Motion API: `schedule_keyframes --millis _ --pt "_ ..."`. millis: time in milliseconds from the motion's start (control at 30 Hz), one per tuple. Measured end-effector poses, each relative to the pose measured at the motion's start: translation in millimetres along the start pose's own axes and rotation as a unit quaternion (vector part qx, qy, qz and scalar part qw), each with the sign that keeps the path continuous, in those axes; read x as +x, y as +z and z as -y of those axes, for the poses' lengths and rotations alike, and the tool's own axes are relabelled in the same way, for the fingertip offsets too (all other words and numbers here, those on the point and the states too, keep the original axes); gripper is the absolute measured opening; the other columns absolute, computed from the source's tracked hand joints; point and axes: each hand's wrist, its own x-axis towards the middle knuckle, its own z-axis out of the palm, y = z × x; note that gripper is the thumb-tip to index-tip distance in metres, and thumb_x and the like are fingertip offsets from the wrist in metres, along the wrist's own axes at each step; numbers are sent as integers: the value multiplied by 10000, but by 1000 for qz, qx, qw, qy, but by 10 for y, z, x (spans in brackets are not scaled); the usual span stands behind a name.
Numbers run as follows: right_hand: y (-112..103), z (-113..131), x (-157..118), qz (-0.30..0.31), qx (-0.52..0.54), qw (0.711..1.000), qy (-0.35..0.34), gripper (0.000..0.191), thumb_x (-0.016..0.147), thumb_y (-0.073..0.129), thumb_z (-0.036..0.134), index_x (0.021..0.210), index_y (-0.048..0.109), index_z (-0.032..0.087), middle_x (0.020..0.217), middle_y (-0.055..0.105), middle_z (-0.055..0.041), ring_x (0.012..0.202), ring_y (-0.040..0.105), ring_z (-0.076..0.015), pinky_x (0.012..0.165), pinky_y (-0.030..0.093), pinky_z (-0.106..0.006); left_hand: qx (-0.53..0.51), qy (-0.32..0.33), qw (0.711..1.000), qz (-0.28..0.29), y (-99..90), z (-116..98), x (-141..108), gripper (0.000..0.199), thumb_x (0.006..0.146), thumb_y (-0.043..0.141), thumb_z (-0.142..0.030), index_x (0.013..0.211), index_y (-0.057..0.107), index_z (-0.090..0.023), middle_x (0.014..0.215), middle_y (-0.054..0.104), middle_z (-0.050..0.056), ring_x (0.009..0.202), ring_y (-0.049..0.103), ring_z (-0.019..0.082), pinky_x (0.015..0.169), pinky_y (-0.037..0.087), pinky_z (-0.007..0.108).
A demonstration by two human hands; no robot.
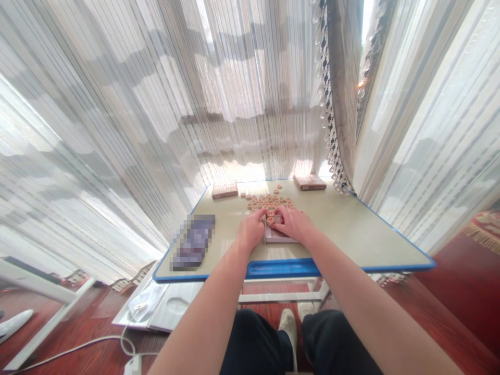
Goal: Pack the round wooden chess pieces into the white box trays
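A shallow open box [282, 239] lies on the table near its front edge. Two round wooden Chinese chess pieces with red characters, one of them a nearer chess piece [270, 221], are at its left end. My left hand [252, 229] curls against the box's left side, its fingertips beside these pieces. My right hand [294, 223] reaches over the box from the right, thumb and forefinger closed around the pieces; how many it grips is partly hidden. Just beyond my hands spreads a loose group of similar chess pieces [265, 201].
Two flat boxes, a left box [225, 190] and a right box [310, 182], sit along the table's far edge. A pixelated dark object [194, 242] lies at left. The pale tabletop [351, 229] has a blue rim. Curtains [242, 104] hang behind it.
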Motion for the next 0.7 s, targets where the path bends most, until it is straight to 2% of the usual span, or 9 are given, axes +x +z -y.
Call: schedule_keyframes --millis 333,700 --pt "-14 4 4 1 -2 1000 7 327 763 565 444 994 559 213 831 642 -59 842 582 -222 693 406 -286 7 -6 1000 -4 0 -7 -3 527 712 382 -33 1172 595 -174 1193 611 28 1133 540 183 1009 392 295" --pt "37 -52 19 -6 29 1000 -6 339 715 621 402 980 560 200 777 627 -47 790 570 -207 685 410 -285 -2 -8 1000 -3 0 5 -2 536 704 377 -25 1171 594 -173 1205 603 27 1152 524 174 1023 375 290"
